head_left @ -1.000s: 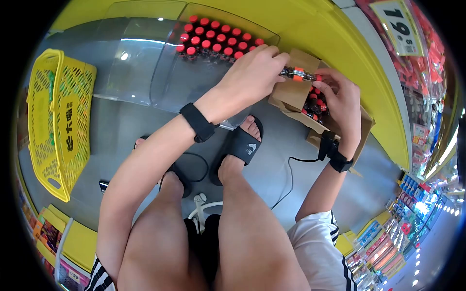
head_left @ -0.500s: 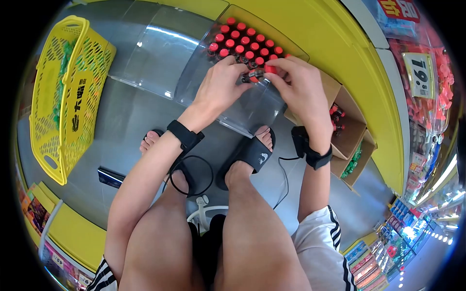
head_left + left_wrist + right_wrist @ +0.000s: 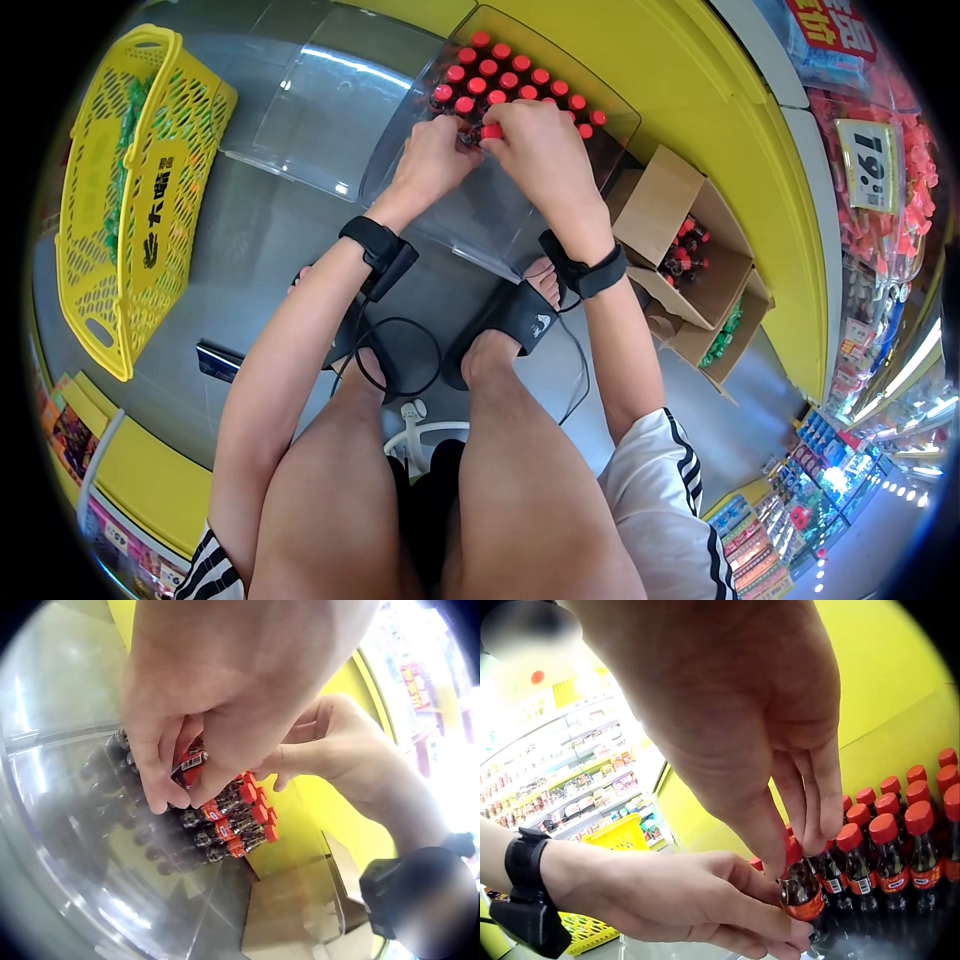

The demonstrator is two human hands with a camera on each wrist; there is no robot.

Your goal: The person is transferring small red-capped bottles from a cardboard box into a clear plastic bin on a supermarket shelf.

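A small dark bottle with a red cap (image 3: 491, 131) is between both hands, at the near side of the bottle rows. My left hand (image 3: 432, 158) pinches its lower body around the red label (image 3: 808, 909). From above, my right hand (image 3: 548, 155) pinches the cap with thumb and fingers. In the right wrist view the bottle stands nearly upright beside its neighbours. Matching red-capped bottles (image 3: 521, 62) stand in close rows inside a clear plastic bin (image 3: 455, 215). My left hand covers part of the held bottle in the left wrist view.
To the right, an open cardboard box (image 3: 652, 203) holds loose red-capped bottles (image 3: 688, 250); green packets (image 3: 722, 335) show beside them. A yellow basket (image 3: 150, 215) stands left. A dark phone-like object (image 3: 218, 362) lies on the floor near the sandalled feet. A yellow shelf base runs behind.
Both hands have carried the bottle leftward from above the cardboard box to the rows in the clear bin. The bottle has turned from lying sideways to nearly upright. The head view has shifted.
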